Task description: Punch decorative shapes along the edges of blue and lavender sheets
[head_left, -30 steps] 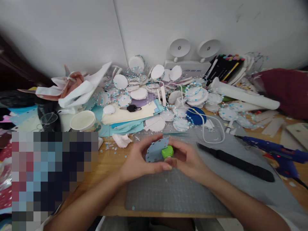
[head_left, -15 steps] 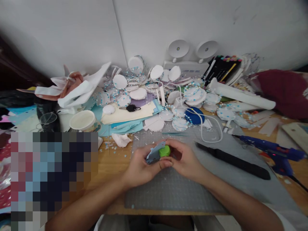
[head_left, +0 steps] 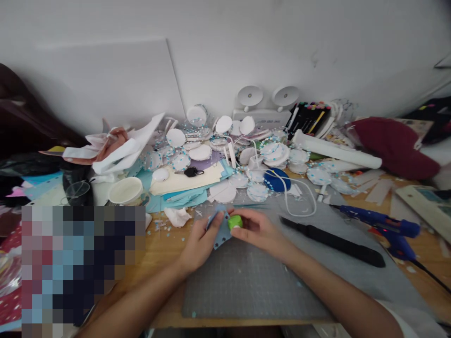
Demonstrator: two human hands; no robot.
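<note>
Between the thumb and fingers of my left hand (head_left: 198, 248) is a piece of light blue paper (head_left: 222, 234), with small dark flower-shaped holes along its edges. My right hand (head_left: 263, 232) grips a small bright green paper punch (head_left: 235, 222) against the paper's right edge. Whether the paper sits inside the punch's slot, I cannot tell. Both hands are above the grey cutting mat (head_left: 246, 286).
On the right of the mat lie a black knife-shaped tool (head_left: 338, 241) and a blue glue gun (head_left: 384, 223). White discs with blue trim (head_left: 200, 152) pile up behind. A white bowl (head_left: 126, 190), keys (head_left: 193, 172) and blue paper sheets (head_left: 186, 199) are at left.
My left hand has turned the paper so its face shows, with the thumb now on top of it. The punch stays in my right hand, slightly left of before. The camera view has tilted up.
</note>
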